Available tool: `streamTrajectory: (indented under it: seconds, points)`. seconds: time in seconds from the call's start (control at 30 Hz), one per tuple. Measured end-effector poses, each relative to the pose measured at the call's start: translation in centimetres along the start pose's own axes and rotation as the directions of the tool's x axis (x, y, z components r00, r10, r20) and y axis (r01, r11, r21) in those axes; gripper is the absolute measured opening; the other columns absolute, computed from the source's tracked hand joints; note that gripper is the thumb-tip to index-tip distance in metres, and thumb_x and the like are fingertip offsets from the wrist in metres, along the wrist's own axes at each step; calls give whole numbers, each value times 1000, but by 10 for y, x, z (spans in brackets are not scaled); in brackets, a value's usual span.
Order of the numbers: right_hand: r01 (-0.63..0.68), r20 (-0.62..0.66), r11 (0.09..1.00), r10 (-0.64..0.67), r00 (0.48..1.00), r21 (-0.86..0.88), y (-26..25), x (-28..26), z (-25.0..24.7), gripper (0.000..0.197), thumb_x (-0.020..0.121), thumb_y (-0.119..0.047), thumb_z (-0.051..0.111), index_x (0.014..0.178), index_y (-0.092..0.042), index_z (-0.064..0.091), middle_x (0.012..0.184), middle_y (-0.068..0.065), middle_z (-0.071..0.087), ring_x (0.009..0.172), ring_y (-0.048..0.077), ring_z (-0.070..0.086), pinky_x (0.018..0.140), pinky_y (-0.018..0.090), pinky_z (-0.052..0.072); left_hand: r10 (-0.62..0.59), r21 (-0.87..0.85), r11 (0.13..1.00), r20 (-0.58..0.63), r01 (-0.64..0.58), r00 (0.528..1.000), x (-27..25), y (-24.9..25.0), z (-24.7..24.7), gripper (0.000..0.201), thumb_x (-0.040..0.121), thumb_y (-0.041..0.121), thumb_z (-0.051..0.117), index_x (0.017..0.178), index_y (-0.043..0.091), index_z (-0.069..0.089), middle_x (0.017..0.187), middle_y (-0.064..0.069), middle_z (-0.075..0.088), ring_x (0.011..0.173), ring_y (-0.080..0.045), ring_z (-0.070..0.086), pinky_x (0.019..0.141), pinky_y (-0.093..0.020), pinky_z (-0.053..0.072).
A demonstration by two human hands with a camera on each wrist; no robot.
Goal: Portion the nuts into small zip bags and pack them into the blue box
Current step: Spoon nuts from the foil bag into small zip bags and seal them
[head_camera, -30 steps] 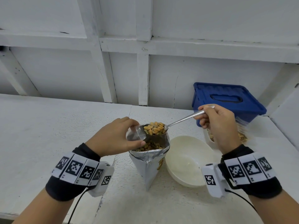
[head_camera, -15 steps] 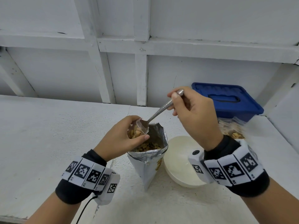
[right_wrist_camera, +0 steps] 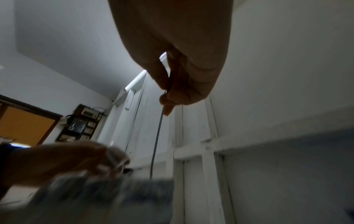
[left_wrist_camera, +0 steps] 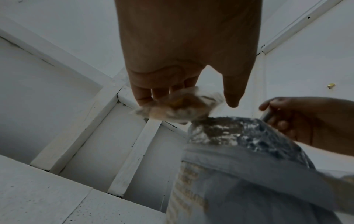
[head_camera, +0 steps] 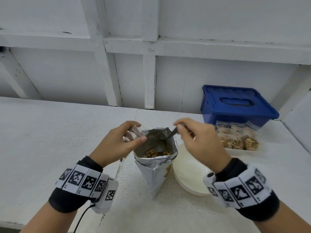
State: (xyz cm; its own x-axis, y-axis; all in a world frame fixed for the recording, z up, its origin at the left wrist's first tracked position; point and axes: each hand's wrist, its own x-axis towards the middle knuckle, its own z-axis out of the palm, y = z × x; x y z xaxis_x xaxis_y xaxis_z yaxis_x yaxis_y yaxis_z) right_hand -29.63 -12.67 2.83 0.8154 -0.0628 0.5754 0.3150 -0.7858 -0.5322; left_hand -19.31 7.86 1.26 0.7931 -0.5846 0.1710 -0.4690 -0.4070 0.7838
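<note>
Across the white worktop point(head_camera: 50, 140) the biggest thing is the blue box point(head_camera: 235, 106), lid on, standing at the far right against the wall. Just in front of it lies a heap of small clear zip bags point(head_camera: 239, 138) already holding brown nuts. Nearer the middle a white bowl point(head_camera: 188, 175) sits just right of a tall silver foil pouch point(head_camera: 156, 167), which stands upright with its mouth open — brown nuts point(head_camera: 156, 153) lie low inside it. The right hand point(head_camera: 198, 145) has its fingers clamped on the handle of a metal spoon point(head_camera: 165, 140), whose bowl dips into the pouch; from the right wrist only the thin handle point(right_wrist_camera: 158, 136) shows, its lower end lost in blur. The left hand point(head_camera: 117, 147) pinches a small clear zip bag point(head_camera: 133, 133) between thumb and fingers at the pouch's left rim. That bag is crumpled and blurred in the left wrist view point(left_wrist_camera: 180, 104) — something tan shows through the plastic, though how full it is cannot be made out.
</note>
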Motion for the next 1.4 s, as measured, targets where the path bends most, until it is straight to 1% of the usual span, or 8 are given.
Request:
streamTrajectory:
  seconds: [0.07,0.2,0.33,0.43,0.63,0.77,0.93,1.4]
  points:
    - [26,102,999,-22,995,-45,6,-7,15,31,91,-26,41,100,-11,66,78,-1,67,67,-3,52,60,4,39,2,13,1000,21,-3,1000,1,-2,1,50,73,63,62,110,32,50,93,4,63,61,-6,62,44,-24,50]
    - [55,209,994,-34,977,-97,5,-15,29,32,92,-26,37,98,-9,65,73,4,65,62,11,55,60,18,41,1,28,1000,19,-2,1000,3,-4,2,55,70,68,61,110,31,52,93,15,63,83,-2,59,62,-10,46]
    - [-28,159,999,34,987,-37,-1,-16,31,24,91,-18,43,94,-8,65,62,-2,59,49,6,48,53,13,39,18,25,1000,35,-19,999,5,-7,1,63,60,71,53,111,34,50,95,19,62,84,4,59,63,-8,45]
    - [-192,114,979,183,976,70,-2,-12,25,18,94,-14,46,91,-12,65,63,-2,63,60,12,58,54,21,45,34,5,999,36,-34,999,6,-9,1,59,58,73,50,106,39,49,94,17,64,84,5,59,65,-9,47]
    - [-483,19,835,496,868,265,9,-8,12,23,93,-10,46,80,-18,63,58,-6,64,51,2,57,53,9,42,49,23,999,51,-50,997,6,-6,-1,63,58,73,47,109,36,49,95,19,62,85,-2,61,66,-11,48]
    - [-581,-8,729,626,780,362,20,-9,7,26,94,-10,44,78,-18,63,61,0,67,52,6,56,55,19,43,41,90,995,87,-49,995,5,0,-3,65,62,69,50,115,30,48,93,23,55,83,-1,58,61,-7,45]
    - [-581,-60,683,669,741,443,24,-7,-6,25,94,-9,44,78,-16,62,58,-1,66,49,5,52,49,19,41,48,202,977,91,-66,995,3,8,-11,56,78,53,62,122,20,51,87,22,50,70,-3,54,56,-7,42]
    - [-474,-181,735,615,768,485,20,7,-39,22,93,-5,42,83,-7,63,54,-2,63,51,10,51,45,15,41,105,381,904,245,-195,964,7,16,-12,82,55,79,35,119,29,51,95,25,50,82,9,48,63,-8,34]
